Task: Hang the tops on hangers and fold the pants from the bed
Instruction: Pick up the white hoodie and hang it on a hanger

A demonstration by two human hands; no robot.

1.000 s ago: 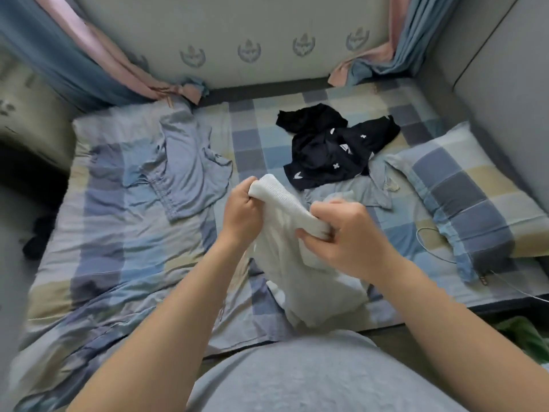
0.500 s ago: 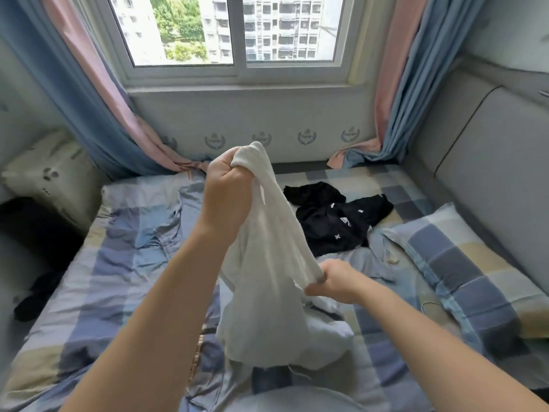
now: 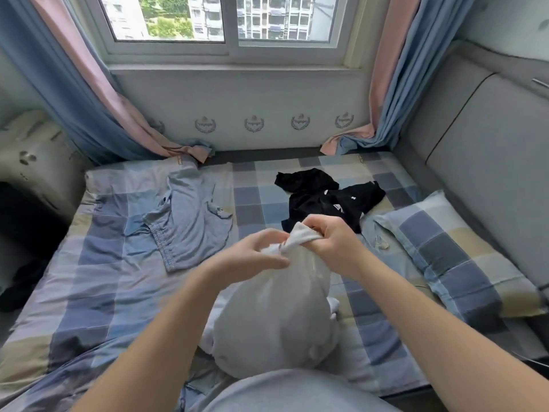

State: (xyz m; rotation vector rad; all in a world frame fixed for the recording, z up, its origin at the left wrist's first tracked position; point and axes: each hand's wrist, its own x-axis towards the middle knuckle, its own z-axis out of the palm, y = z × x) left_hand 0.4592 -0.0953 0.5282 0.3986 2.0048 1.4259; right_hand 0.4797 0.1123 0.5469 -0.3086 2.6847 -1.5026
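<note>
A white garment (image 3: pixel 276 316) hangs bunched in front of me, over the near part of the bed (image 3: pixel 89 292). My left hand (image 3: pixel 255 254) and my right hand (image 3: pixel 329 245) both pinch its ribbed top edge, close together. Grey-blue pants (image 3: pixel 187 224) with an elastic waistband lie spread on the bed's left side. A black top (image 3: pixel 329 200) with small white marks lies crumpled at the far right of the bed. A light grey-blue garment (image 3: pixel 374 233) shows partly just right of my right hand. No hanger is in view.
A checked pillow (image 3: pixel 463 251) lies at the right against a grey padded headboard (image 3: pixel 490 162). Blue and pink curtains (image 3: pixel 83 93) hang at both sides of the window (image 3: pixel 225 22) behind the bed. A dark gap runs along the bed's left edge.
My left hand has come down from its raised position and now meets my right hand at the garment's top edge. The white garment has dropped lower and bunched up.
</note>
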